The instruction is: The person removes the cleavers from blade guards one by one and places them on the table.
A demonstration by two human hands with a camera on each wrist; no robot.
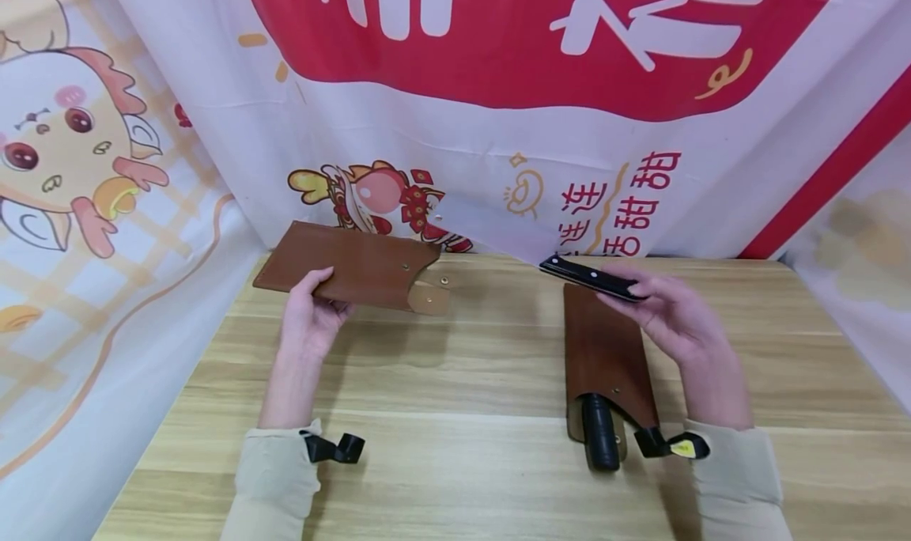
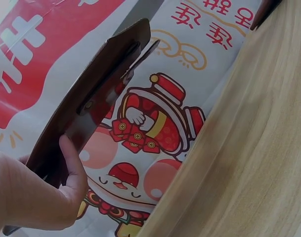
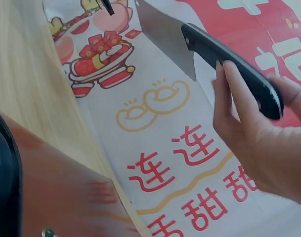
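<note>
While the left hand [image 1: 311, 319] grips a brown sheath [image 1: 349, 266] by its near edge, thumb on the upper face, the right hand [image 1: 672, 315] pinches the black handle [image 1: 591, 278] of a broad knife [image 1: 527, 244] held out in the air. The knife lies to the right of that sheath, its long axis slanting up and leftward from the handle, so the blade's far end hangs near the sheath's mouth, seen just above it and apart from it. The sheath's own length runs almost side to side, mouth toward the knife; the two axes tilt along a similar slant without lining up.

Nearest the right hand, a second brown sheath [image 1: 605, 339] lies on the tabletop [image 1: 427, 430], with a dark grip [image 1: 601, 434] jutting from its near end, toward the person.

From the left wrist, the held sheath shows nearly edge-on, with a loose tab [image 2: 140, 59] standing off it, a depth that the head view flattens. The right wrist view gives the hold on the handle plainly, thumb and fingers on opposite sides, and the blade's grey flat; how the blade's tip stands to the mouth cannot be told there.
</note>
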